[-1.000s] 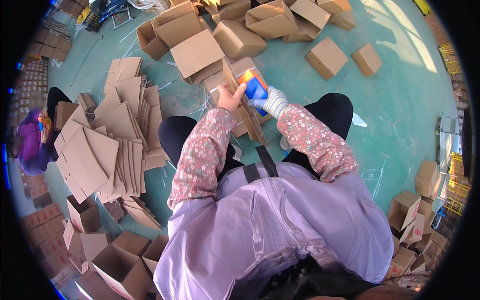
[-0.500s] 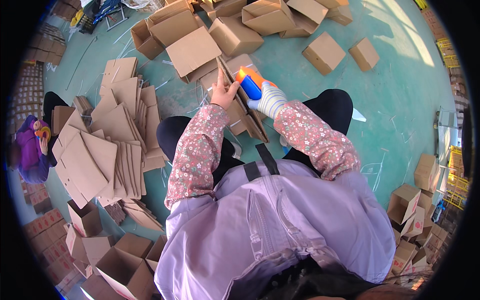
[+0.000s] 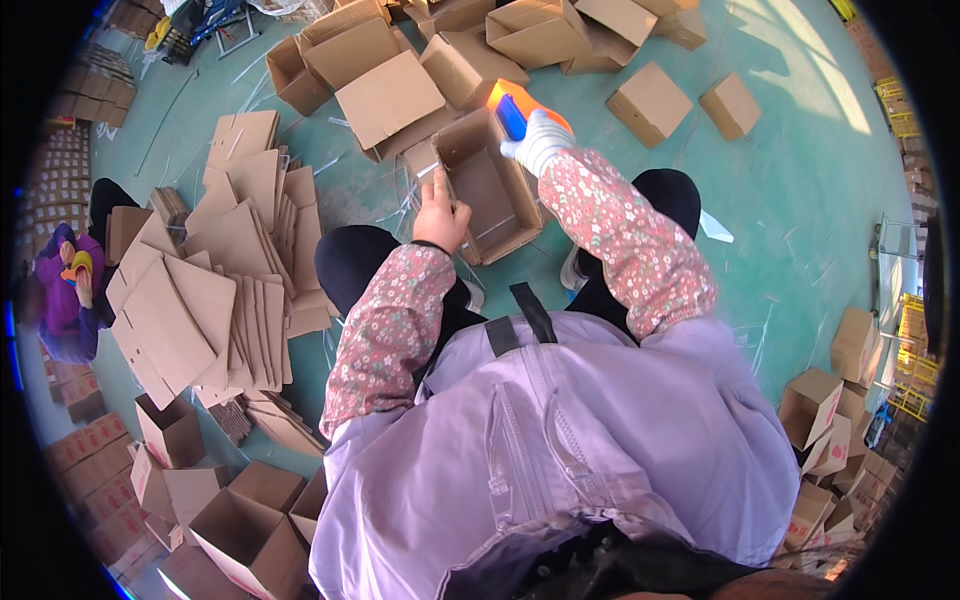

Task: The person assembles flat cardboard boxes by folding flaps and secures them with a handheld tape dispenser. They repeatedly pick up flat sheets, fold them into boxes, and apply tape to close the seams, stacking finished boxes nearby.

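Observation:
An opened-up cardboard box [image 3: 520,195] stands between my knees, its open top facing me so the inside and bottom show. My bare left hand [image 3: 440,218] grips its left wall near the rim. In my right hand [image 3: 541,140], which wears a white striped glove, is an orange and blue tape dispenser [image 3: 512,112]. This hand is at the box's far right corner, with the dispenser over the far edge. The fingers under the dispenser are partly hidden.
Flattened cardboard sheets [image 3: 240,270] are piled to my left. Made-up boxes [image 3: 390,100] lie ahead, with two more boxes [image 3: 649,104] at the far right. Open boxes [image 3: 250,535] stand at the lower left. Another person [image 3: 68,290] works at the far left.
The folded cardboard between my hands has been spread into an open box. My right hand has moved farther away with the tape dispenser, while my left has come slightly nearer.

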{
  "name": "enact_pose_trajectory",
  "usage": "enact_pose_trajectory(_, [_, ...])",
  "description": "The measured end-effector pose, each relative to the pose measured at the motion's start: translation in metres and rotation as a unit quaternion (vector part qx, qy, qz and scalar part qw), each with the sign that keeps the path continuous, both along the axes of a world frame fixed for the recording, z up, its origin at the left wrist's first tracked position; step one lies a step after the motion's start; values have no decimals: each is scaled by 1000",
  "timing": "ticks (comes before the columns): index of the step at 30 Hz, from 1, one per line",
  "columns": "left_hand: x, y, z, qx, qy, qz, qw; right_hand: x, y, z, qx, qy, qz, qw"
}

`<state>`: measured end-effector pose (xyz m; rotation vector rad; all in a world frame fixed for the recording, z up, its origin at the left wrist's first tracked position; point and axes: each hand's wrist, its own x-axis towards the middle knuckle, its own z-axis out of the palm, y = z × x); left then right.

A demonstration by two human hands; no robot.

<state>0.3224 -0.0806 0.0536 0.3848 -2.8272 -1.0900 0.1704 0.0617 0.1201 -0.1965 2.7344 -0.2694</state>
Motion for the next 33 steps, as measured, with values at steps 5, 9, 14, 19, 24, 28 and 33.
enact_pose_trajectory(5, [-2,3,12,-183,205,-51,960,0,9,-12,-49,-26,-8,998])
enact_pose_trajectory(9, [-7,6,27,-203,127,-329,914,1,9,-20,-47,-5,-24,999])
enact_pose_trajectory(14, [-1,21,30,-192,-78,-429,879,10,8,-29,-152,43,-37,987])
enact_pose_trajectory(19, [-37,7,21,-83,-337,-396,850,11,-1,-29,-120,9,-55,991])
enact_pose_trajectory(24, [-51,20,1,-262,-212,-269,902,9,5,-36,-97,-12,-46,994])
enact_pose_trajectory(28, [-25,66,-22,-291,-128,-162,934,6,15,-42,-123,12,-54,991])
enact_pose_trajectory(33, [13,75,-43,-343,-32,-222,912,8,11,-39,-115,-12,-57,992])
